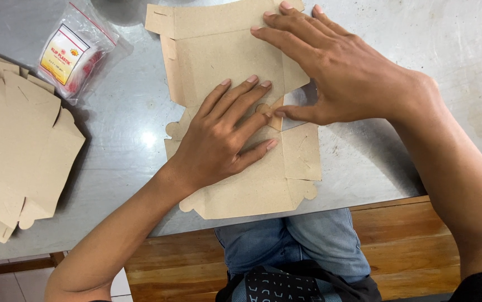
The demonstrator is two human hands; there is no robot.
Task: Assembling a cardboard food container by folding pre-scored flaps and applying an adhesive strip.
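both hands, left hand point(218, 140) and right hand point(330, 67), press flat a brown cardboard box blank point(224, 50) on the metal table point(129, 128).

The flat carton blank point(241, 168) is plain kraft brown, as is the stack of blanks point(12, 151). The tabletop point(420, 33) is dull grey metal. A clear plastic bag point(76, 53) shows a yellow-and-red label. The bench point(409, 246) is orange-brown wood; the jeans point(302, 240) are blue.

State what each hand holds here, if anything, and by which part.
Neither grips anything. The left hand presses flat on the middle of the cardboard box blank; the right hand presses its upper right part.
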